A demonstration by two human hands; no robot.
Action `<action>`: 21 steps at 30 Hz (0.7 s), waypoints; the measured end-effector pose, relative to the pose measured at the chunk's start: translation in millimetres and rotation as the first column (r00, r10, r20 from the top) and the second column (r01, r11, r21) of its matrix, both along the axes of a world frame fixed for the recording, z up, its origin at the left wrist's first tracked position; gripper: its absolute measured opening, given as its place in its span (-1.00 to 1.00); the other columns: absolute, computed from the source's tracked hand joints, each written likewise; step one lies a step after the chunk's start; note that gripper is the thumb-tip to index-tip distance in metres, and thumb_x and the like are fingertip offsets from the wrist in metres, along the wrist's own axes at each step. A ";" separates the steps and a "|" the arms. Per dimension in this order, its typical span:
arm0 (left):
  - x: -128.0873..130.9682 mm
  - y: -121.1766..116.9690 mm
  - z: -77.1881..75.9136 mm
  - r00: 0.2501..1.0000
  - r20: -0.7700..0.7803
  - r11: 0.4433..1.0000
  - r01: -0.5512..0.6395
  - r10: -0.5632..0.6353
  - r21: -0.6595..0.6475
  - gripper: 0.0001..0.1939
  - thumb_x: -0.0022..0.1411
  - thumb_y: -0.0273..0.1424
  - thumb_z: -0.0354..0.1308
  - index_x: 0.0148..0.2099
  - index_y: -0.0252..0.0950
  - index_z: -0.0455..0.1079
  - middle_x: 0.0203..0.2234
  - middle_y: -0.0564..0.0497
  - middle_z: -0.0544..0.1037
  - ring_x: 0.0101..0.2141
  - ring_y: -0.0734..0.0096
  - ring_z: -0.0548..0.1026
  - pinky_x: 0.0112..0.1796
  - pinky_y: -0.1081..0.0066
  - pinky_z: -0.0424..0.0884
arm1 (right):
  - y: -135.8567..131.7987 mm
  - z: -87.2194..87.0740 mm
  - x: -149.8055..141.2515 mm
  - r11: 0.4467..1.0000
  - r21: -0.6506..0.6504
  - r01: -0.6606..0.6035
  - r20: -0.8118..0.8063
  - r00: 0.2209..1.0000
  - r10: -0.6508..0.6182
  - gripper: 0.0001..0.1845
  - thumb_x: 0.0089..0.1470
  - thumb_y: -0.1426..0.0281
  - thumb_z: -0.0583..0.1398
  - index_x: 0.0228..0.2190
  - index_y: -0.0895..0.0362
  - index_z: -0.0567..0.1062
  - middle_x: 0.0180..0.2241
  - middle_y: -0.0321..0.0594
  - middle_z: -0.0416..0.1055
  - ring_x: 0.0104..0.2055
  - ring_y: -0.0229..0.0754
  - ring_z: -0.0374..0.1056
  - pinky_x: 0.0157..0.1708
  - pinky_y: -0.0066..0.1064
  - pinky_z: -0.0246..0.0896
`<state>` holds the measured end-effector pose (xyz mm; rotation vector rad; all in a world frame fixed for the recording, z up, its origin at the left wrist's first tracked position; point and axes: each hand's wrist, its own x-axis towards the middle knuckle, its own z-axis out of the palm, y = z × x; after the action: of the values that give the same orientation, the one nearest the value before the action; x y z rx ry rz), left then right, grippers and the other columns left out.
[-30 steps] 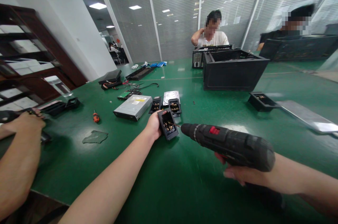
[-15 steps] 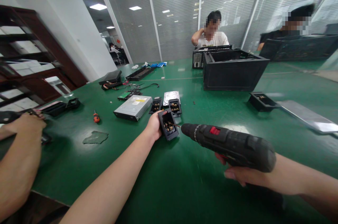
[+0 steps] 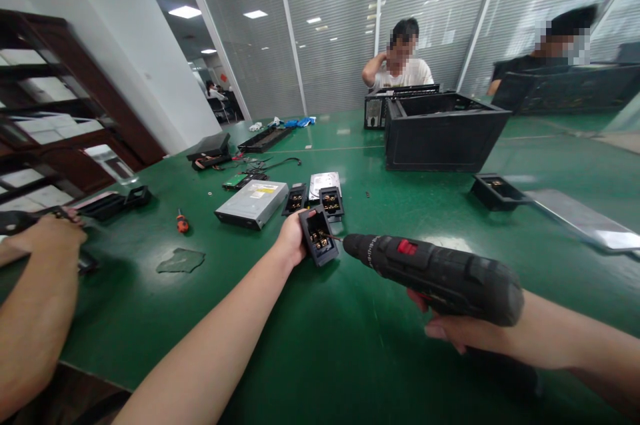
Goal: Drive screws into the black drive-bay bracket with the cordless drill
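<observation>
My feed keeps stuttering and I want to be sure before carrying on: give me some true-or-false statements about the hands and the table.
1. The right hand holds the cordless drill. True.
2. The left hand holds the orange screwdriver. False: it grips a black housing.
3. The bit points toward the inside of the black housing. True.
4. The silver box carries a partly yellow label. True.
5. The silver box stands on edge. False: it lies flat on the green table.
</observation>
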<state>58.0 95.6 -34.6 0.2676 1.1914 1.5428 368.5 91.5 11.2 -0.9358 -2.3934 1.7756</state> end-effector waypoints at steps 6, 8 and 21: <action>0.7 0.0 1.0 1.000 -0.005 1.000 0.021 -0.021 0.004 -0.85 -0.04 -0.36 0.10 -0.37 -0.32 0.38 -0.57 -0.08 0.52 -0.56 0.19 0.50 -0.48 0.19 0.43 | -0.3 -2.4 1.2 1.000 0.010 -0.005 -0.011 1.000 0.005 -0.67 0.05 0.24 0.22 -0.17 0.13 0.37 -0.36 -0.23 0.41 -0.48 -0.23 0.34 -0.47 -0.37 0.34; 1.1 -0.3 1.5 1.000 -0.002 1.000 0.025 -0.025 0.003 -0.84 -0.04 -0.36 0.10 -0.37 -0.32 0.38 -0.57 -0.08 0.52 -0.56 0.19 0.50 -0.48 0.20 0.43 | -0.2 -1.9 1.5 1.000 0.009 -0.008 -0.003 1.000 0.008 -0.67 0.05 0.24 0.22 -0.16 0.13 0.36 -0.37 -0.23 0.41 -0.48 -0.22 0.34 -0.46 -0.37 0.34; 0.2 0.3 -0.4 1.000 -0.007 1.000 0.004 -0.004 0.000 -0.83 -0.05 -0.36 0.11 -0.35 -0.32 0.39 -0.55 -0.08 0.53 -0.54 0.18 0.50 -0.45 0.18 0.43 | 0.1 -0.1 2.0 1.000 0.017 -0.007 0.012 1.000 0.007 -0.65 0.03 0.20 0.22 -0.17 0.11 0.38 -0.42 -0.25 0.43 -0.48 -0.19 0.36 -0.45 -0.36 0.35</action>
<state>58.3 96.0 -35.0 0.2753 1.1959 1.5396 370.5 91.6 11.1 -0.9400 -2.4177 1.7536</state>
